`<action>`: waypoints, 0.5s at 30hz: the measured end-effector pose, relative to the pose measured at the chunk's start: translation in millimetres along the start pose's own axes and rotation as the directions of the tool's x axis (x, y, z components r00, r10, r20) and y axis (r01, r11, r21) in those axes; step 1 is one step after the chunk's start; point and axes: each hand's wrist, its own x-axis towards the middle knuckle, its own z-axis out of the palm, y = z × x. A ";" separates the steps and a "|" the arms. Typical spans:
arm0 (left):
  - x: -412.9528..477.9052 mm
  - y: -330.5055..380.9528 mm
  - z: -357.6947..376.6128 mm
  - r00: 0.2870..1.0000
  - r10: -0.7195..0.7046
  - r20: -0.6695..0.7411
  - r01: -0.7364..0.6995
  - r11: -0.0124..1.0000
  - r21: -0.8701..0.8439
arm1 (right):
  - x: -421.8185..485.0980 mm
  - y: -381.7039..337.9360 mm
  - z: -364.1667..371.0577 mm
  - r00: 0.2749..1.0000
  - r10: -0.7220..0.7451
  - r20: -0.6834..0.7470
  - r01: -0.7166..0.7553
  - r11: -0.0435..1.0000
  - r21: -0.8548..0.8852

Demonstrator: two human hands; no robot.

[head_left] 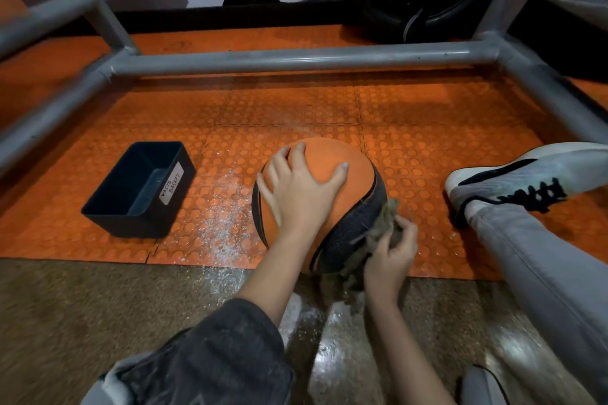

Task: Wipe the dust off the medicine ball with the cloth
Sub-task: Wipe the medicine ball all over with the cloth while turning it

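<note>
Resting on orange studded floor mat (296, 108): medicine ball (325, 164), beside black bin (131, 207) (labelled "WASTE BASKET"). Left hand (296, 187) flat on top, fingers spread, gripping nothing. Right hand (391, 253) clamped on cloth (378, 230), pressed against ball's dark right panel.

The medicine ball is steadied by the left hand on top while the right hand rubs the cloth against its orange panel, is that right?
Not quite. The head view shows the right hand pressing the cloth against the medicine ball's dark panel, not the orange one. The left hand does rest on top.
</note>
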 end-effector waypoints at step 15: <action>37.3 -21.2 -9.3 0.918 0.370 0.143 -0.387 0.914 0.120 | -7.8 -64.1 24.2 0.921 -0.204 0.330 0.277 0.942 -0.190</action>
